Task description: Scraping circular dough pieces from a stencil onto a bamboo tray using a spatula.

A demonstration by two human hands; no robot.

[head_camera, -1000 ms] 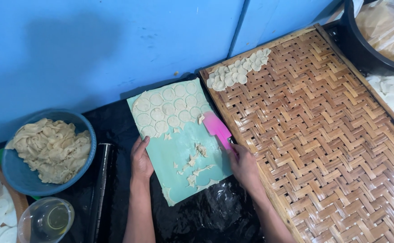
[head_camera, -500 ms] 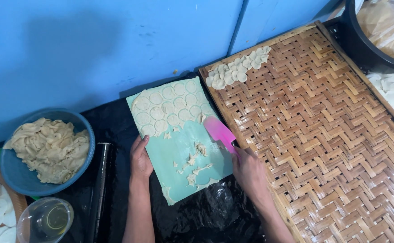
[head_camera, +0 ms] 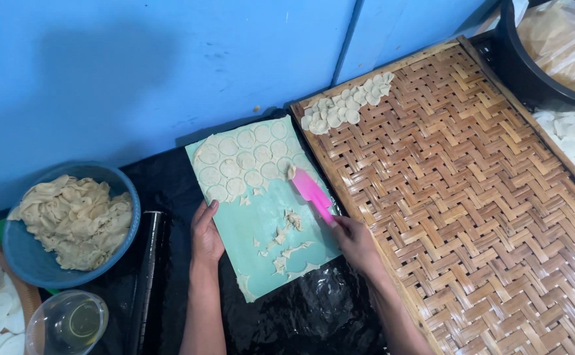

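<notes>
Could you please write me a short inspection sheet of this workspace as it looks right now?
Surface: black plastic sheet, shiny and crinkled.
Job's things: green board with cut dough discs at its far end and dough scraps nearer.
Clutter: blue bowl of dough trimmings, metal rolling pin, clear container, woven tray with a few discs.
Hands: left hand on board's left edge; right hand holds pink scraper.
Cables: nothing seen.
Surroundings: blue wall.

I see a matt plastic board (head_camera: 261,217), a glossy pink plastic scraper (head_camera: 310,190) and a rough woven bamboo tray (head_camera: 471,197).
</notes>
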